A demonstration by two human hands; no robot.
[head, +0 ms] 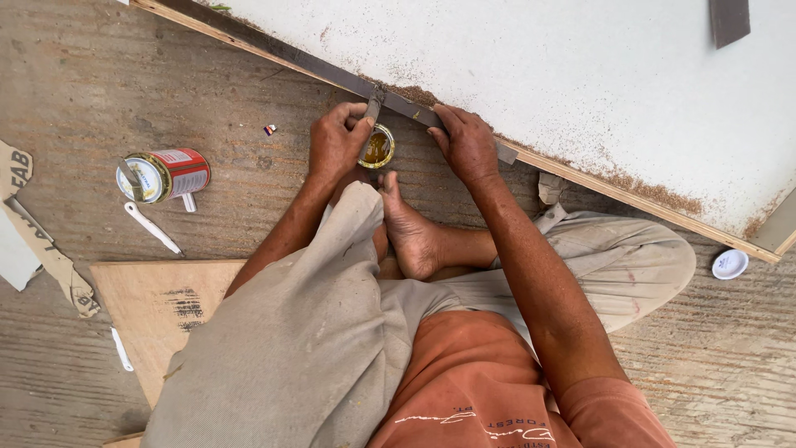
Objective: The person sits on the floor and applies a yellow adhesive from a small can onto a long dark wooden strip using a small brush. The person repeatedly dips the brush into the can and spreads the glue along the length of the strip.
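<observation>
Observed: the person sits on the concrete floor [99,75] at the edge of a white laminated board [580,91]. A dark edge-banding strip [315,65] lies along that edge. The left hand [338,141] has its fingers curled around a small brush or applicator [374,104], its tip on the strip. Directly below those fingers stands a small open tin of yellowish adhesive [378,148]. The right hand [466,143] presses the strip flat under bent fingers. Judgement: the strip beyond the left fingers looks seated; the edge past the right fingers shows bare plywood, so that stretch remains. A larger red tin [166,175] lies on its side, well left of the left hand.
</observation>
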